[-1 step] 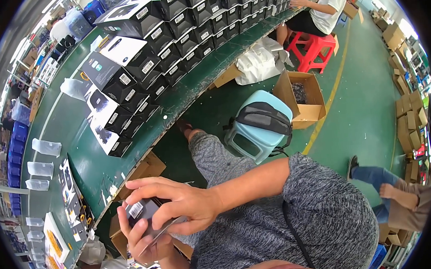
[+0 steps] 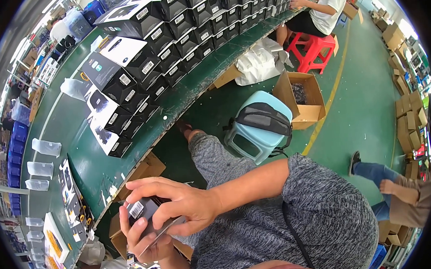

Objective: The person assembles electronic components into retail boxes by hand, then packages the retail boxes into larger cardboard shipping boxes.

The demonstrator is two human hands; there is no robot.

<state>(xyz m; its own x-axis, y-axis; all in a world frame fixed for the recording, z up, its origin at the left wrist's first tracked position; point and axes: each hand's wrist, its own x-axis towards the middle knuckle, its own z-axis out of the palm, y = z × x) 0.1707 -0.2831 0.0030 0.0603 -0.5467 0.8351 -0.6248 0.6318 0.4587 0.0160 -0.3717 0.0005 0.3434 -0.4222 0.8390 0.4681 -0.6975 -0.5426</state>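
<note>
Both hands hold one small black box [image 2: 143, 217] low in front of the body, just beside the edge of the green table [image 2: 88, 163]: the left hand [image 2: 145, 243] cups it from below and the right hand [image 2: 180, 202] closes over its top, near its white label. I judge the step is closing or checking this box, and the next move calls for a steady grip. On the table stand long rows of black boxes [image 2: 172, 44] with white rectangular labels; an open brown carton [image 2: 304, 98] sits on the floor.
</note>
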